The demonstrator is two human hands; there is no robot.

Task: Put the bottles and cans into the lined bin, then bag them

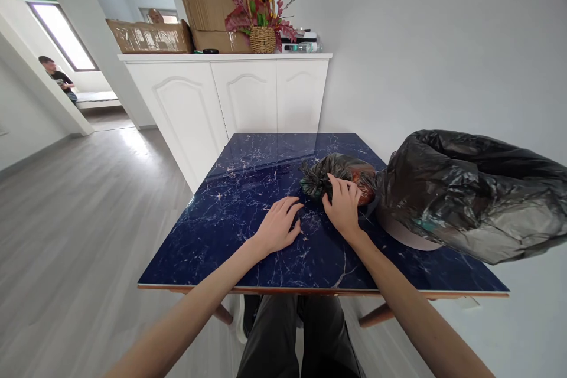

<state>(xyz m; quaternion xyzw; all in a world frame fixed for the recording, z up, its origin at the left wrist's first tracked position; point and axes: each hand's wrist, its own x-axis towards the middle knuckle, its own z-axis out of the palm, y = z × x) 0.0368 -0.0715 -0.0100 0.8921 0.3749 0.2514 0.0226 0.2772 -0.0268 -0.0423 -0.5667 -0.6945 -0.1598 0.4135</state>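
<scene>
Person: far left, through the doorway, I see someone in a dark top seated on a white bed by a bright window.
Floor: grey boards run toward that doorway.
Cabinet: white, with arched panels; on top I pick out a taped carton, a taller carton beside it, a flower basket and, at the right end, a clear bottle on its side.
Table: blue with pale veins, spread in front of me across both hands.
Left hand: palm down low over the table, fingers loosely bent, thumb set wide of them; I can't tell whether the fingertips touch the surface. The knot end of the small bag is just beyond them, up and to the right.
Small bag: black, lying on the table, its ruffled knot to the left, something reddish-brown showing through at the right.
Right hand: at the bag's near side, fingers curved onto the plastic right of the knot, thumb apart and lower; I can't tell whether they grip or merely rest.
Tub: pale and round, just right of the small bag.
Big bag: black, draped over the tub, bulging past the table's right edge.
</scene>
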